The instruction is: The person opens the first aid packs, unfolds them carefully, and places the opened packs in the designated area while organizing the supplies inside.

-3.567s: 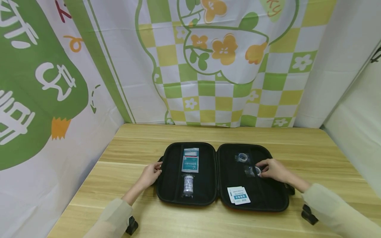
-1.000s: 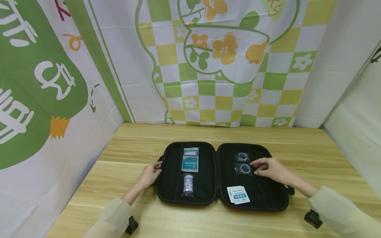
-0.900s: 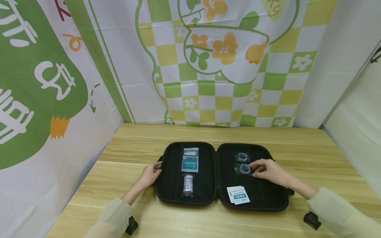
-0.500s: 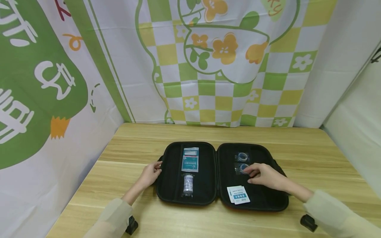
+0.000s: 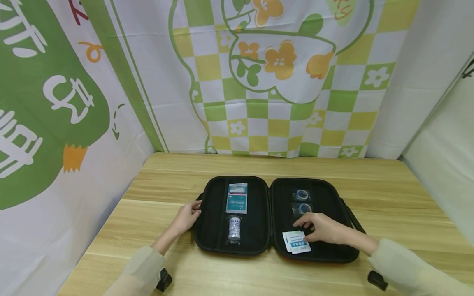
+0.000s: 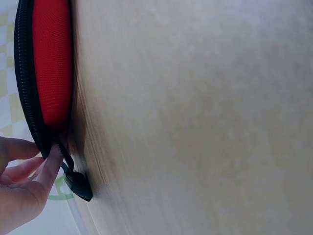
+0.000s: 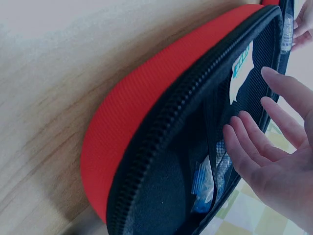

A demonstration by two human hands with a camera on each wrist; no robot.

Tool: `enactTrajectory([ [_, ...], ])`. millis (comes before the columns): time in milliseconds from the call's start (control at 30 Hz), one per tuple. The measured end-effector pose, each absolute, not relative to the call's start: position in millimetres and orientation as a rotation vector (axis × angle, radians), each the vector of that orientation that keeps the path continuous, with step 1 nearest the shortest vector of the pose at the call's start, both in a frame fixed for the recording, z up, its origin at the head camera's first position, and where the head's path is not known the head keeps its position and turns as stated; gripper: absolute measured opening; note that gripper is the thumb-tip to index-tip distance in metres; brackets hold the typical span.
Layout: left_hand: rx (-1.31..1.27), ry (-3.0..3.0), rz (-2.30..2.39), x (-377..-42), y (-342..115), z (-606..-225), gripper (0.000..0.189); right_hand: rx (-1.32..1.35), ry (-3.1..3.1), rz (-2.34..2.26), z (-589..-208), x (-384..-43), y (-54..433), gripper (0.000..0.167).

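Observation:
A black-lined first-aid case (image 5: 255, 234) with a red outer shell (image 6: 51, 63) lies spread out on the table. My left hand (image 5: 187, 217) holds its left rim between thumb and fingers, by the zipper pull (image 6: 78, 185). Over the right half, my right hand (image 5: 326, 230) hovers with relaxed, parted fingers just beside white-and-teal alcohol pad packets (image 5: 299, 246); whether it touches them is unclear. Above them sit two wrapped tape rolls, the upper tape roll (image 5: 302, 195) and the lower tape roll (image 5: 304, 208). In the left half are a teal packet (image 5: 237, 199) and a wrapped bandage roll (image 5: 234, 228).
The wooden table (image 5: 155, 185) extends around the case. Behind it hangs a patterned curtain (image 5: 259, 123). A black strap (image 5: 353, 216) sticks out from the case's right side. Each wrist carries a small black device, such as the left wrist's mount (image 5: 164, 280).
My right hand moved the lower tape roll left beneath the upper one, let it go, then shifted down and left to the alcohol pads. My left hand stayed on the rim.

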State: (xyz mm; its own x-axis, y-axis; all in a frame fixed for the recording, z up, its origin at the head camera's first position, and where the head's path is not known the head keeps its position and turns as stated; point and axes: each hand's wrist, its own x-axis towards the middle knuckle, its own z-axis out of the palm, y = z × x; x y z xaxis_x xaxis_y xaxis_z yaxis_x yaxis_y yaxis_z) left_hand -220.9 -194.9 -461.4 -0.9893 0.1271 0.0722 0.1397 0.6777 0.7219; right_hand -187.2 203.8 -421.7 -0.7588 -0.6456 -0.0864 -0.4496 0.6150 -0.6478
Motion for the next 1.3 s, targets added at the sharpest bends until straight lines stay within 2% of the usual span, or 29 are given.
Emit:
enactTrajectory([
  [600, -0.233, -2.862, -1.225, -221, -194, -461, 0.033, -0.970, 2.513, -0.750, -433, -185, 197, 0.050],
  [1033, -0.247, -2.851, -1.216, -220, -194, -460, 0.033, -0.915, 2.527, -0.721, -433, -183, 195, 0.043],
  [1300, -0.243, -2.861, -1.217, -220, -194, -460, 0.034, -0.910, 2.507, -0.752, -432, -183, 196, 0.046],
])
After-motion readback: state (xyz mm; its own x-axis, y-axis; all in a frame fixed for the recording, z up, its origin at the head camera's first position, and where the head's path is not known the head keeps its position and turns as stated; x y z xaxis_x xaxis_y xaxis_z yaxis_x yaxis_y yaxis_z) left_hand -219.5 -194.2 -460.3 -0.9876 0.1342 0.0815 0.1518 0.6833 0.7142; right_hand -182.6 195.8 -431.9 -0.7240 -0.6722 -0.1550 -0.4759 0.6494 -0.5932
